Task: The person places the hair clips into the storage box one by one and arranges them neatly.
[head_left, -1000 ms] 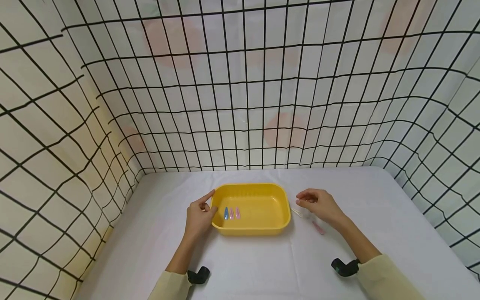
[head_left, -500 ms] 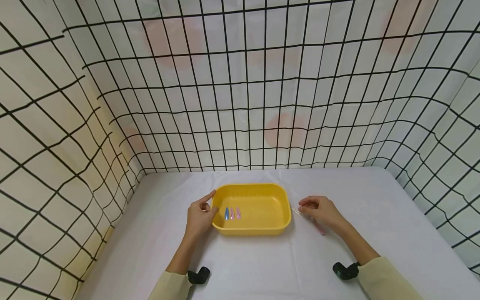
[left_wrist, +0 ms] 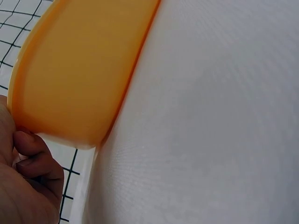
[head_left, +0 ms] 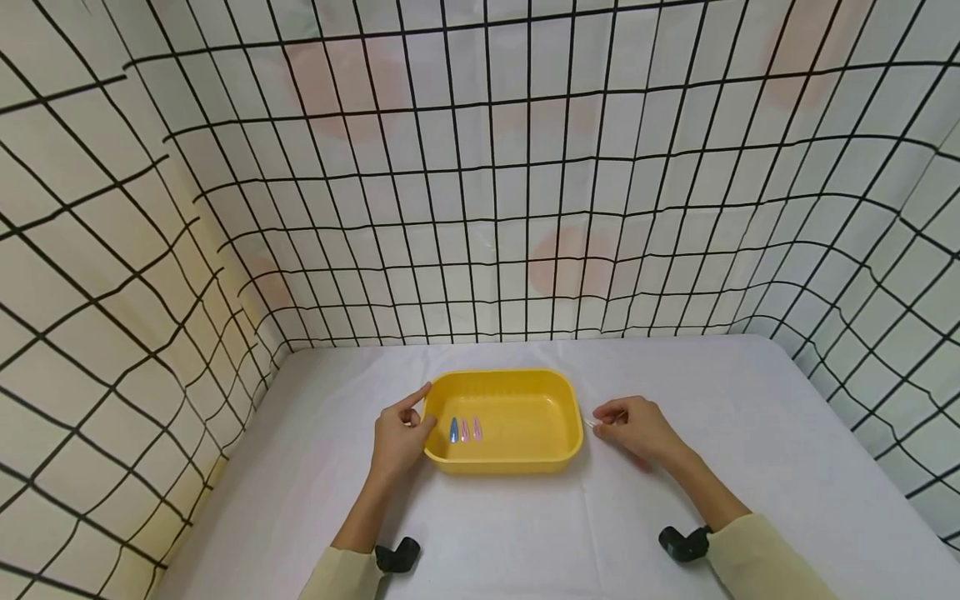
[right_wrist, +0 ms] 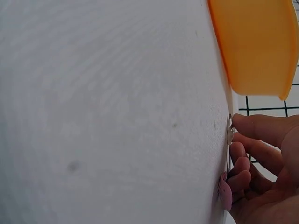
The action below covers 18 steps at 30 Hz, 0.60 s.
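My left hand (head_left: 400,435) grips the left end of a yellow plastic tray (head_left: 506,464), thumb over the rim and index finger along the outside. In the left wrist view, its curled fingers (left_wrist: 30,144) sit against the tray's wall. Inside the tray lie a blue snap hair clip (head_left: 453,430) and two pink ones in a row. Just right of the tray, my right hand (head_left: 637,429) pinches a whitish hair clip (right_wrist: 230,135) at the cloth between thumb and index finger. A pink hair clip (right_wrist: 225,193) lies below the other curled fingers, mostly hidden in the head view.
A white cloth covers the table (head_left: 510,533). Black wire grid panels (head_left: 510,192) backed with pale sheeting stand at the back and both sides. Each wrist wears a black camera (head_left: 397,554).
My right hand has come down and slightly left onto the whitish clip, covering most of it and the pink clip beside it. The left hand and tray stay put.
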Motion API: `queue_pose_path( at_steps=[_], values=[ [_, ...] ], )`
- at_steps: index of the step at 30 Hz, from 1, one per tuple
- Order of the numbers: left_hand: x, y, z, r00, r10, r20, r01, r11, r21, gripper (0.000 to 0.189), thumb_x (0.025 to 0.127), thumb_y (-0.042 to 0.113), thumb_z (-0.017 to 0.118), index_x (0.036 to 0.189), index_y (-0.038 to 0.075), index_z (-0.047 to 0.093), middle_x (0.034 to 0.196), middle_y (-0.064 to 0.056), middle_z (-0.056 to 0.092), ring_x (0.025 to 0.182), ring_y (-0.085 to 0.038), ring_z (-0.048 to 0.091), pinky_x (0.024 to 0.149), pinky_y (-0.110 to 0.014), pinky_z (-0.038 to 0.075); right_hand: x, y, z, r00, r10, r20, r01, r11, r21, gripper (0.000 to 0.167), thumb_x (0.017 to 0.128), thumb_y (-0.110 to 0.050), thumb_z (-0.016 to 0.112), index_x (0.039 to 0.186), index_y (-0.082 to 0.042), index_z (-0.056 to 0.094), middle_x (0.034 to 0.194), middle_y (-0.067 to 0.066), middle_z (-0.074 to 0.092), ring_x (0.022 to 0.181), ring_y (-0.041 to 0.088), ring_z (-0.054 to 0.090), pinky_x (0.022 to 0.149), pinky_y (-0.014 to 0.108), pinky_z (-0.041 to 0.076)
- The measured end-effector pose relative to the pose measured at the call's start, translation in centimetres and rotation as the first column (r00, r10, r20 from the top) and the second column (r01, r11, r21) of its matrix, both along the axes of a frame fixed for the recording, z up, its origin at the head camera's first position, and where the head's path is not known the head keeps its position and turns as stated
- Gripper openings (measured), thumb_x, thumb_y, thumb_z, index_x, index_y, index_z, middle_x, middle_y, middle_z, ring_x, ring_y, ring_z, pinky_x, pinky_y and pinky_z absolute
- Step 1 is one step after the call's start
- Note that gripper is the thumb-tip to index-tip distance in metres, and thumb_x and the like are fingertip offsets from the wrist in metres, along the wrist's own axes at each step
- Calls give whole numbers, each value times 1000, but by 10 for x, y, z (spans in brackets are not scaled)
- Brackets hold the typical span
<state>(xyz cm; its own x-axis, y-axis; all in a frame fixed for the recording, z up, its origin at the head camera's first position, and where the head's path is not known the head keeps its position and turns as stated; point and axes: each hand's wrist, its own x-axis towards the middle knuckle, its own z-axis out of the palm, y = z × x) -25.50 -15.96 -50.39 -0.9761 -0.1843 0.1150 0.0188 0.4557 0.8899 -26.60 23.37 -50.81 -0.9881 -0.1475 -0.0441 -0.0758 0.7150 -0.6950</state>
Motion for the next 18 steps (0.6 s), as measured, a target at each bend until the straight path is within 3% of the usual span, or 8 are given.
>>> queue_pose_path(
  at_steps=[11,18],
  values=[
    [0,0,-1,1000,-7,-24,7,1000,-1,56,83,6,69,137,23,69,62,1,43,49,-12,34,45,-19,32,1,-2,1,999,13,-41,-11,998,56,22,89,-15,75,108,-5,78,82,-1,66,75,15,55,64,22,46],
    [1,-1,-1,1000,-11,-27,12,1000,10,56,83,6,70,137,23,69,62,1,43,49,-12,33,45,-19,31,2,-2,3,1000,-4,-18,5,998,61,12,89,-18,75,96,-8,77,81,-2,70,74,14,61,69,27,52]
  ],
)
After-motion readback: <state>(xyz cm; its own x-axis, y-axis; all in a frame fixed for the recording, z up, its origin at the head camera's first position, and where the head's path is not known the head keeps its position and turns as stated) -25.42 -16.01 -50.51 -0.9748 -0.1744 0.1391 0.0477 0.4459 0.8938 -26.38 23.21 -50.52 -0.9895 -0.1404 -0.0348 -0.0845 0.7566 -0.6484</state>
